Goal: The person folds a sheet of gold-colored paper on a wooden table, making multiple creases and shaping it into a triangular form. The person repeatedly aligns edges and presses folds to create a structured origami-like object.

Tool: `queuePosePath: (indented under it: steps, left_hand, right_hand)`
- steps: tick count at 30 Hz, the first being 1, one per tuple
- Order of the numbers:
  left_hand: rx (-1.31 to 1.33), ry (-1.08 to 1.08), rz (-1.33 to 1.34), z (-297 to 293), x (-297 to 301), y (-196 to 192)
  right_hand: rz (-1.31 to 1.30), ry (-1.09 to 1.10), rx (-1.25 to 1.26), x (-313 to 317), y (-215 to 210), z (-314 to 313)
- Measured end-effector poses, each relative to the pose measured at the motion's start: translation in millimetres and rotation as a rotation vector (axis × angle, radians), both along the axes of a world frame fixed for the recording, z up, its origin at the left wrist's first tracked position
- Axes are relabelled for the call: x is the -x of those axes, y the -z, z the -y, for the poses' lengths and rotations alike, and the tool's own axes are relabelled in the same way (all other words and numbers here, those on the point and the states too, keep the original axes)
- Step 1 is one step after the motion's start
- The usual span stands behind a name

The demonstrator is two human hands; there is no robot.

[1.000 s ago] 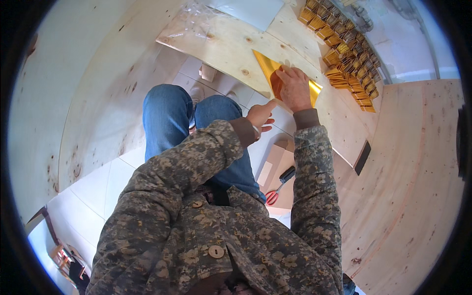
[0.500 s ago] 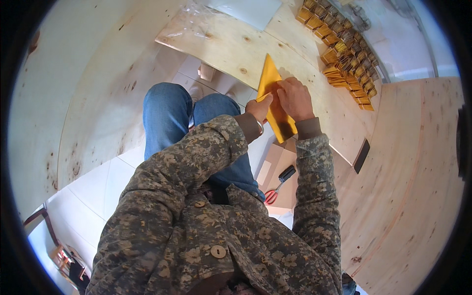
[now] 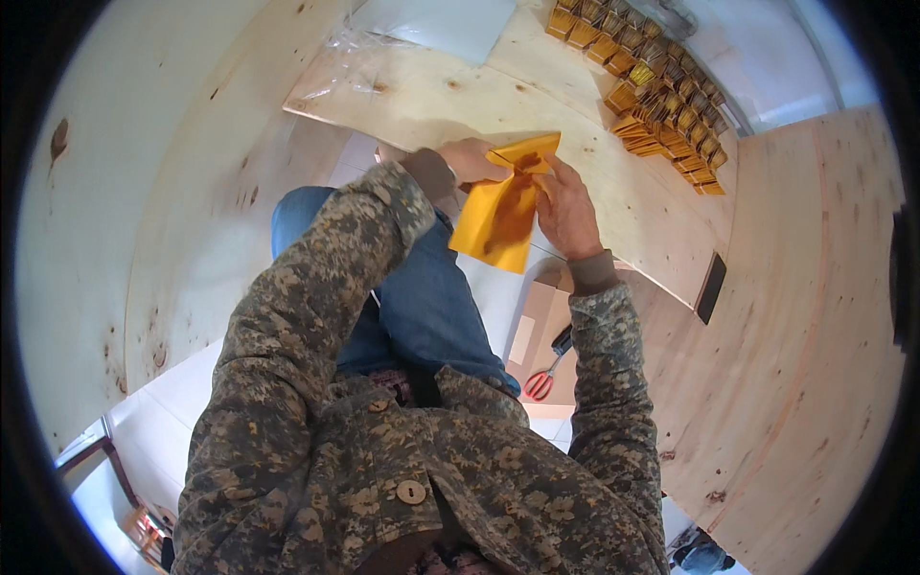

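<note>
A glossy yellow sheet of paper (image 3: pixel 491 222) hangs between my two hands, over the near edge of the wooden table. It is gathered near its upper end, where the top flares out, and a dark shadow falls across its middle. My left hand (image 3: pixel 468 160) grips its upper left side, with the fingers partly behind the sheet. On the opposite side my right hand (image 3: pixel 569 211) pinches the right edge near the gathered part. Several rows of folded yellow paper pieces (image 3: pixel 637 72) stand close together at the table's far right.
A pale sheet (image 3: pixel 441 24) and clear plastic wrap (image 3: pixel 345 57) lie at the table's far left. Red-handled scissors (image 3: pixel 540 385) and a black-handled tool (image 3: pixel 562 340) rest on a cardboard box (image 3: pixel 551 307) below. Wooden panels (image 3: pixel 776 316) rise at both sides.
The yellow sheet has turned from a narrow, slanted view to face me more broadly, and is now gathered near its top. My left hand has moved left and farther away.
</note>
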State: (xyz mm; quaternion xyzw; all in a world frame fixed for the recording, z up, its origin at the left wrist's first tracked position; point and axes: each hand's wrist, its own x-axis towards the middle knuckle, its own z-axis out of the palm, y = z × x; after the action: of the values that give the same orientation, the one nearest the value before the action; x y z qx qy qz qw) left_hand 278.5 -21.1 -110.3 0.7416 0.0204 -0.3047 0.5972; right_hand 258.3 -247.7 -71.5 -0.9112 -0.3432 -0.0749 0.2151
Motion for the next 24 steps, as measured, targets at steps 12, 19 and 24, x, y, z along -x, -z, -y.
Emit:
queuePosePath:
  steps: [12, 19, 24]
  left_hand:
    - [-0.150, 0.727, 0.005, 8, -90, -29]
    - [-0.505, 0.600, 0.530, 8, -131, -33]
    - [-0.550, 0.271, 0.634, -29, -109, -44]
  right_hand:
    - [-0.035, 0.060, -0.046, 15, -11, 11]
    - [0.008, 0.148, -0.013, -2, 12, 1]
    - [0.034, 0.217, 0.018, -5, 17, -9]
